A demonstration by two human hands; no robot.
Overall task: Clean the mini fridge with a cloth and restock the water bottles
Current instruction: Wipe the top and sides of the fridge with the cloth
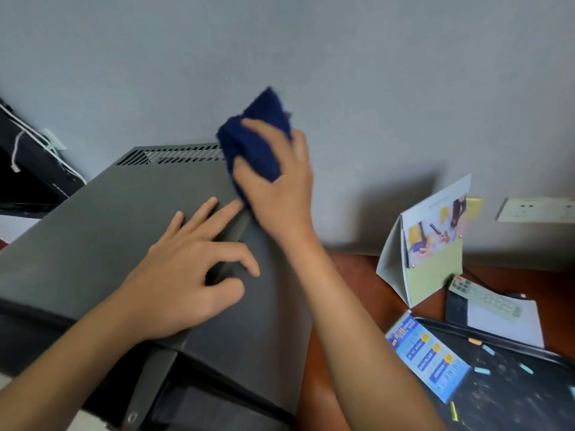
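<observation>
The grey mini fridge (102, 231) fills the lower left, seen from above, with a row of vent slots along its back edge. My left hand (183, 275) lies flat on its top, fingers spread, near the right edge. My right hand (280, 185) grips a dark blue cloth (258, 141) and presses it against the fridge's right side near the back corner. No water bottles are in view.
A grey wall stands close behind the fridge. To the right, on a reddish-brown desk (351, 275), stand a folded calendar (432, 244), a remote control (485, 298) on white paper, a blue leaflet (429, 359) and a black tray (513, 377). A wall socket (538, 209) sits at far right.
</observation>
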